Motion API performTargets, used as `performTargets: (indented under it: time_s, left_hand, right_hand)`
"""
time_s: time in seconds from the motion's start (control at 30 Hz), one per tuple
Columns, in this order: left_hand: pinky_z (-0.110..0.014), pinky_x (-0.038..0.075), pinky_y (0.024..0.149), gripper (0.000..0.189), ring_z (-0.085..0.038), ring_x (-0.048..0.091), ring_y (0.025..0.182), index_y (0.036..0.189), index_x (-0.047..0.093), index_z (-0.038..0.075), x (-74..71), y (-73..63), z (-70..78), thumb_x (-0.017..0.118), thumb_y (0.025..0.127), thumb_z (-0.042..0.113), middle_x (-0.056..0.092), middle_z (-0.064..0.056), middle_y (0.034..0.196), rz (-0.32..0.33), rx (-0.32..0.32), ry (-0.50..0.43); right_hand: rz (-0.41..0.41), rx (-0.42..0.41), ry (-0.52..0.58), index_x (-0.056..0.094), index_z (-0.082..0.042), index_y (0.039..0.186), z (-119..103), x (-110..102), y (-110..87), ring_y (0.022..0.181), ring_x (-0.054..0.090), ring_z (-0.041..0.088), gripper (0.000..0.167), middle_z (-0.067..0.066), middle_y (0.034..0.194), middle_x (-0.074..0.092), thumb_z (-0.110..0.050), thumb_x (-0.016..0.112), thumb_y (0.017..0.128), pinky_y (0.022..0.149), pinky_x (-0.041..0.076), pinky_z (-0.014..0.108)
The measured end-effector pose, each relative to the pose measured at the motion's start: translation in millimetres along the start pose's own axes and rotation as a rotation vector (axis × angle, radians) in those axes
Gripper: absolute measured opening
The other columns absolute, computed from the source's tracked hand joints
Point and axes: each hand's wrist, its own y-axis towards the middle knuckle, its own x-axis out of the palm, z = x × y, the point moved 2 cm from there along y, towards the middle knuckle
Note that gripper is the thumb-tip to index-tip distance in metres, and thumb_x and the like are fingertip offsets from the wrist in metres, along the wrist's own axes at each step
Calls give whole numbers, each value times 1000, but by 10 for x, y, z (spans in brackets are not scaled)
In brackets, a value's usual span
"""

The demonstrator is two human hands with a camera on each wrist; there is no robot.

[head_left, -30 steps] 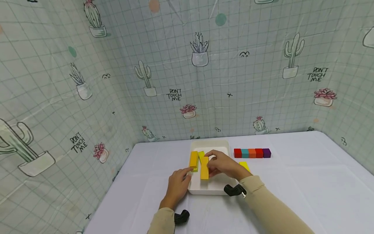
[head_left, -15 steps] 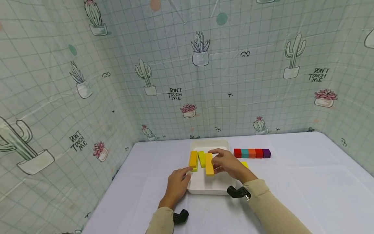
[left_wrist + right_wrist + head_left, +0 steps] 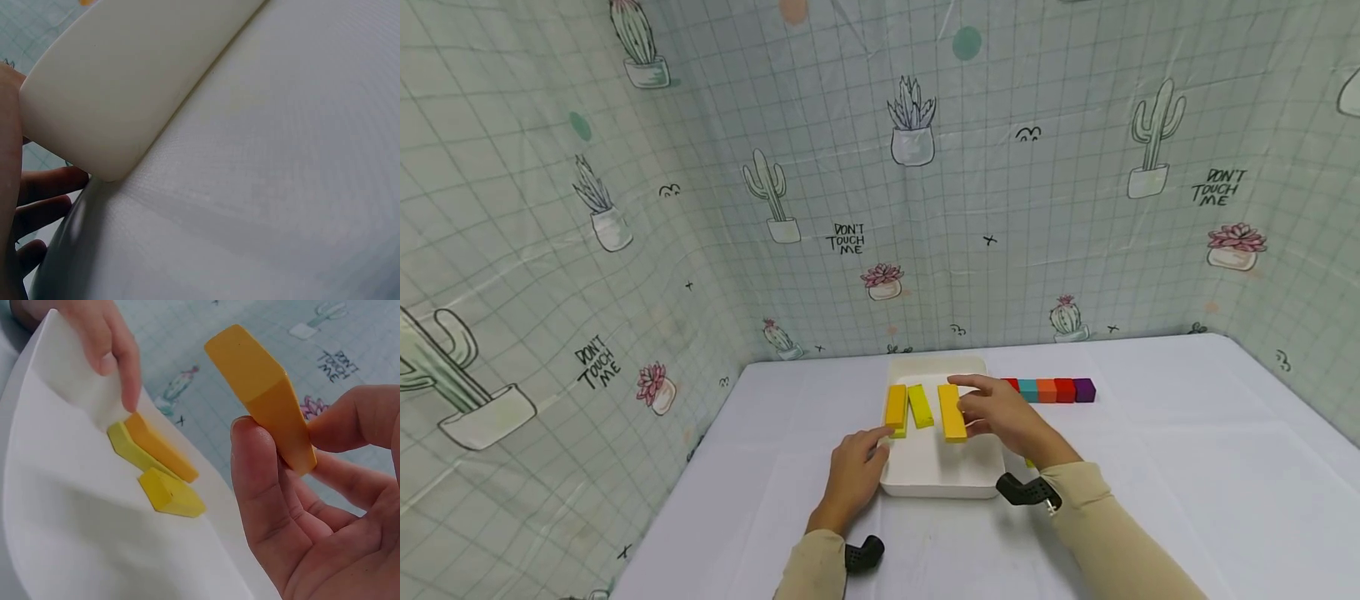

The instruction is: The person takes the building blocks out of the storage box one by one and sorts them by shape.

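My right hand [image 3: 1011, 414] pinches an orange-yellow oblong block [image 3: 952, 414] between thumb and fingers, held up over the white tray [image 3: 940, 482]. The right wrist view shows this block tilted, with the thumb [image 3: 256, 475] on its near side. My left hand [image 3: 853, 475] grips the tray's left wall, and its forefinger reaches over the rim to the end of another orange block [image 3: 165, 450]. That block lies along a lime-yellow one [image 3: 128, 447] at the tray's left side. A second lime-yellow block [image 3: 921, 406] rests slantwise to their right. Some left fingers [image 3: 53, 184] show outside the tray corner.
Behind my right hand, a row of several cubes in red, teal, orange and purple [image 3: 1084, 390] stands on the white-covered table [image 3: 1180, 483]. A bit of yellow [image 3: 1029, 463] shows below my right wrist, outside the tray. A cactus-print cloth [image 3: 955, 192] encloses the back and sides.
My right hand has moved rightward and a little away from me with the orange-yellow block, uncovering the slanted lime-yellow one and overlapping the row's left cube. The left hand has stayed in place.
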Motion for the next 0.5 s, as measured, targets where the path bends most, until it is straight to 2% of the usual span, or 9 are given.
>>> performTargets:
  time_s: [0.23,0.5]
  left_hand:
    - [-56,40,103,32,-28,57,115,128,69,18,5,2,22,54,100,23,68,-5,122,-9,-9,9]
    - [-55,41,102,32,-27,57,114,128,69,19,2,-8,-6,54,100,24,68,-4,121,-12,-20,8]
  right_hand:
    - [16,-9,-5,52,-8,145,33,-131,-38,92,62,31,54,18,124,59,-11,59,92,77,58,37]
    - [-1,-16,-20,48,-4,146,79,-231,-93,91,61,31,55,19,120,58,-9,56,92,76,58,37]
